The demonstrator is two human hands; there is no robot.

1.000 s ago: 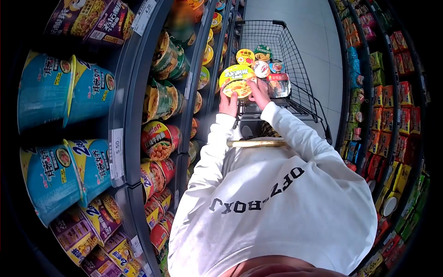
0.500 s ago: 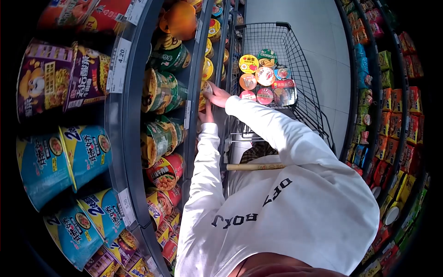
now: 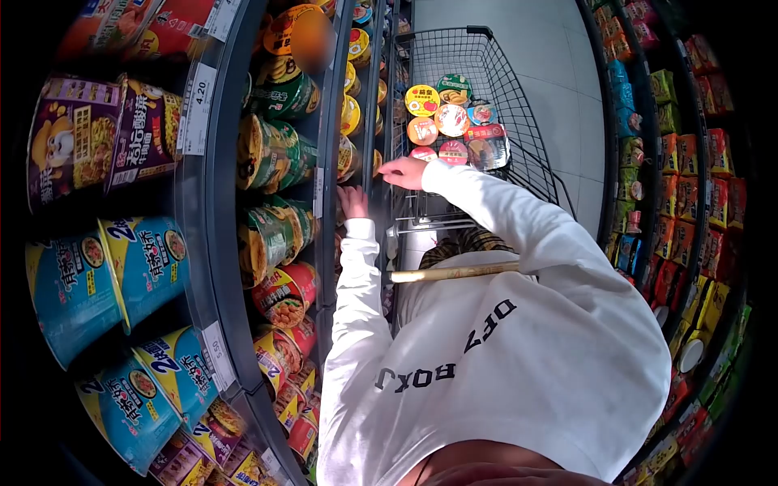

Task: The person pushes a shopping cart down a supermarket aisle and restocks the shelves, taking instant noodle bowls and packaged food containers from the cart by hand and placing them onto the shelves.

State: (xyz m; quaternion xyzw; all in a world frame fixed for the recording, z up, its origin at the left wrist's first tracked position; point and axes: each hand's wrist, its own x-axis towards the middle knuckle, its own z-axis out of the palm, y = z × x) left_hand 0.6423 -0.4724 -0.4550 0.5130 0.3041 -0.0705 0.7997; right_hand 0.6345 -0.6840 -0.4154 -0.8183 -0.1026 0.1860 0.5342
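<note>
My left hand (image 3: 352, 202) rests at the shelf edge with its fingers stretched out, holding nothing I can see. My right hand (image 3: 404, 172) is just to its right, fingers loosely extended towards the shelf and no item in them. In front of my left hand's fingertips sits a cup of instant noodles (image 3: 347, 157) on the shelf. Behind it, cups with yellow lids (image 3: 350, 115) stand in a row. Beyond my right hand is a black wire shopping cart (image 3: 519, 97). It holds several noodle cups, among them a yellow-lidded cup (image 3: 421, 100) and a red-and-dark cup (image 3: 488, 147) lying on its side.
Green noodle cups (image 3: 275, 154) and blue noodle buckets (image 3: 69, 283) fill the shelves on the left. Packets of noodles (image 3: 681, 178) line the shelf on the right. A grey tiled floor (image 3: 559, 73) runs between them. A tan bar (image 3: 454, 272) crosses close to my waist.
My hands, earlier together at a cup on the shelf, have come apart. The right has drawn back slightly to the right; the left sits slightly lower and further left.
</note>
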